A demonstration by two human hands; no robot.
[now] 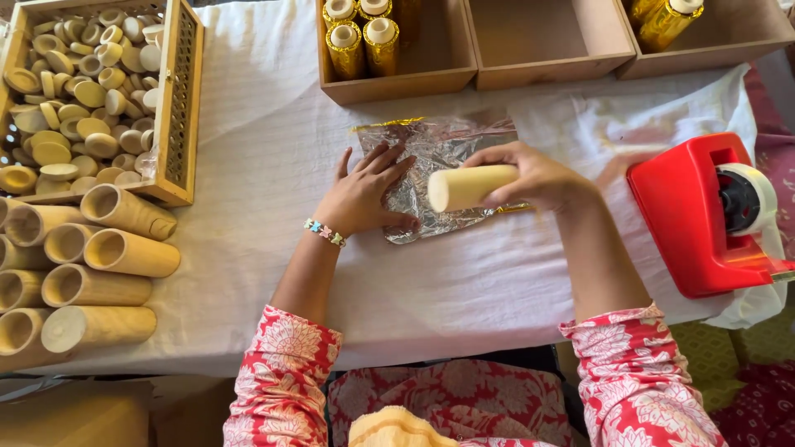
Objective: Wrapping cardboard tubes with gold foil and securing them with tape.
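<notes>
Item, at 9 o'clock: bamboo tubes (pixel 83 273) are lying stacked below a crate of lids (pixel 178 99). Item, centre: your left hand (pixel 364 194) is pressing spread fingers flat on the foil sheet (pixel 439 149). Item, at its 3 o'clock: your right hand (pixel 534 175) is gripping the capped tube (pixel 465 187) over the foil. Item, far right: a red tape dispenser (pixel 691 219) is sitting.

foil sheet (pixel 439 157) centre on table (pixel 464 290) | tube (pixel 468 187) on foil | tape dispenser (pixel 704 219) right | tubes pile (pixel 83 273) left
</notes>
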